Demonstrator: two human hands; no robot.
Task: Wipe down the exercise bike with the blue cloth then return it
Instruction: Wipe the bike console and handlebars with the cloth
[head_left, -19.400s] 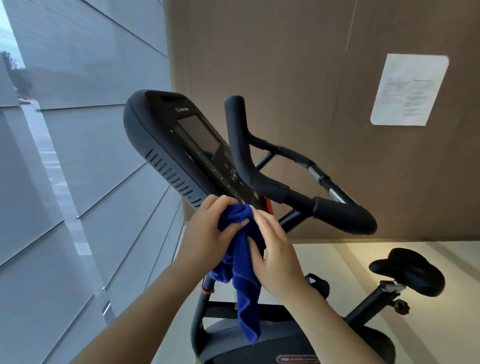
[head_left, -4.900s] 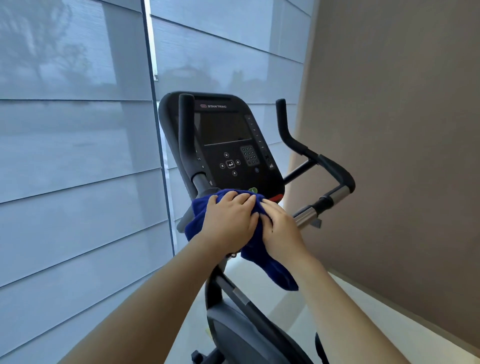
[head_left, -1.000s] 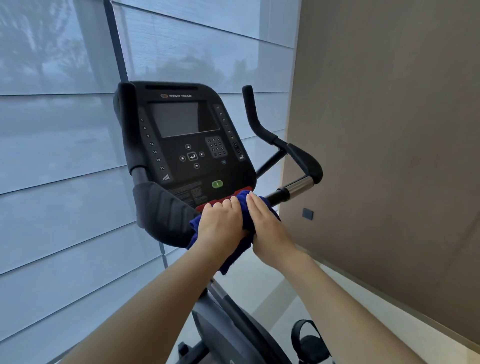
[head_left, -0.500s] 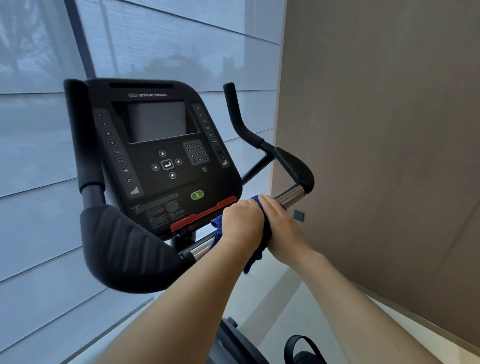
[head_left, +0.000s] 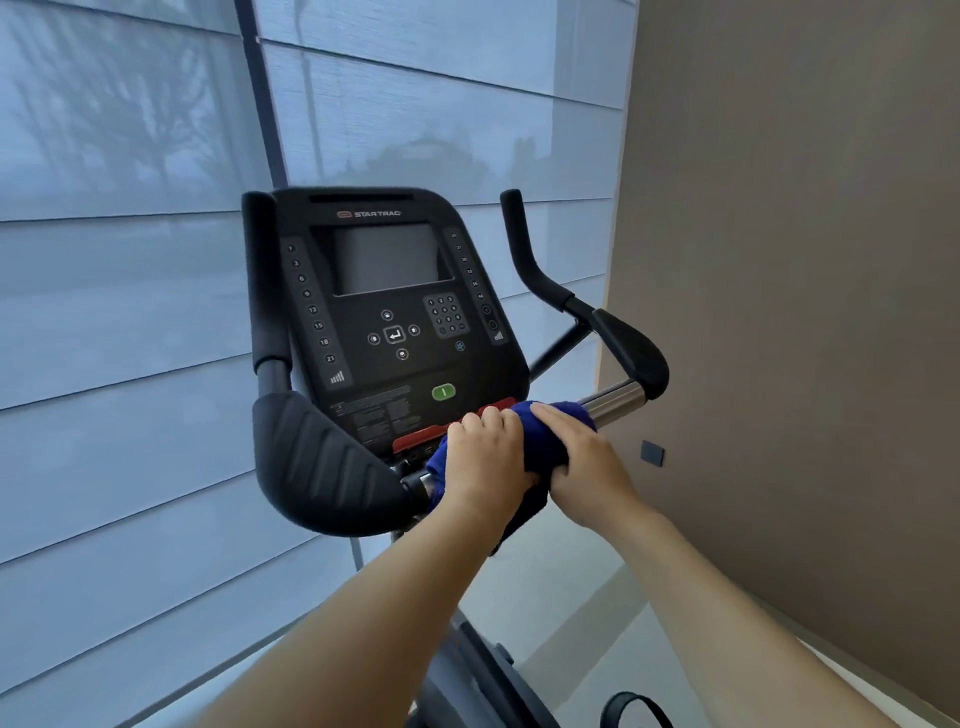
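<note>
Just below the console (head_left: 395, 312), the left hand (head_left: 485, 457) and right hand (head_left: 582, 462), touching side by side, grip the blue cloth (head_left: 545, 431) wrapped over the chrome handlebar (head_left: 615, 400).

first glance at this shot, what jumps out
The black console with its dark screen fills the middle of the view, flanked by black handlebar grips against pale window blinds. Just below it, the left hand and right hand grip a blue cloth wrapped round the chrome bar, whose bare shiny end shows to the right of the cloth.
</note>
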